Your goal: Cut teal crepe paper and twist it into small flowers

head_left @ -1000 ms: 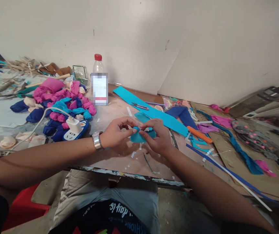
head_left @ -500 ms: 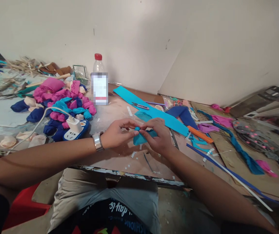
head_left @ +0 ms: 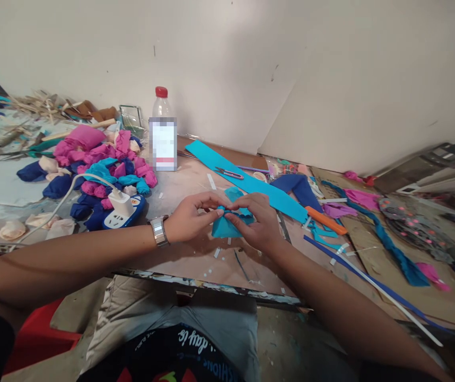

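Observation:
Over the table's front part, my left hand point(head_left: 191, 216) pinches the left side of a piece of turquoise crepe paper point(head_left: 224, 228). Gathered along its middle, the paper flares out below and above the fingers. My right hand point(head_left: 257, 218) grips the same piece from the right, thumb and forefinger close to the left fingertips. Both hands hide part of the gathered fold. Just beyond them lies a long flat turquoise strip point(head_left: 267, 191) with small thread snips point(head_left: 229, 173) resting on it. An orange-handled cutter point(head_left: 326, 220) lies at the strip's right end.
Left of my hands are a blue-and-white power strip point(head_left: 126, 217) with a charger and a heap of crumpled pink, blue and turquoise pieces point(head_left: 104, 170). Behind stands a red-capped bottle point(head_left: 162, 103) with a lit phone point(head_left: 164, 143) before it. Cardboard point(head_left: 365, 233) lies at right.
The turquoise paper has shifted between my fingers. More of it spreads out above and to the lower left of the pinch. Both hands stay nearly in place.

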{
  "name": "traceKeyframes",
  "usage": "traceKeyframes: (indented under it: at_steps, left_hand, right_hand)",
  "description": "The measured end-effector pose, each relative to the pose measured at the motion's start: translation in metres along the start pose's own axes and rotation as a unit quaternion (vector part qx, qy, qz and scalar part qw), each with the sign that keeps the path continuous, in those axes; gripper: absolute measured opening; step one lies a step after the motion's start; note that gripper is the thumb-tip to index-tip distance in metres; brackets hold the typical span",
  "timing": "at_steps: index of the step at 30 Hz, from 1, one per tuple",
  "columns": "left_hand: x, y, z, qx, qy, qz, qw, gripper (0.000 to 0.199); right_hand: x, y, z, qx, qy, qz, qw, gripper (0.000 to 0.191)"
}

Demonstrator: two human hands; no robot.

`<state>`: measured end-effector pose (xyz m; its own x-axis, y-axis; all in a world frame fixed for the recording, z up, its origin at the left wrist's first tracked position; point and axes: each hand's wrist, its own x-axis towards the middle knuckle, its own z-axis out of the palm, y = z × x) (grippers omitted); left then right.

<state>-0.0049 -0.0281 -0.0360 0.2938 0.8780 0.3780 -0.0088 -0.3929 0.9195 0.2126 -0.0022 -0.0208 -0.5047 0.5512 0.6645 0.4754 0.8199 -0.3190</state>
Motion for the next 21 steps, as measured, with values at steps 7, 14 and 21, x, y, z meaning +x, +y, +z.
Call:
traceKeyframes:
  at_steps: [7, 14, 21]
  left_hand:
    - [-0.0026, 0.0, 0.001, 0.054, -0.005, 0.022, 0.998, 0.024]
    - [-0.0029, 0.0013, 0.0012, 0.051, -0.008, 0.03, 0.998, 0.02]
    - [-0.0037, 0.0011, 0.0017, 0.018, 0.001, 0.004, 1.0, 0.022]
  right_hand:
    - [0.0005, -0.0011, -0.0014, -0.007, -0.004, -0.007, 1.0, 0.011]
    - [0.0004, 0.0009, 0.0, -0.005, -0.003, -0.007, 1.0, 0.014]
    - [-0.0004, 0.0003, -0.0007, -0.007, -0.009, -0.024, 1.0, 0.012]
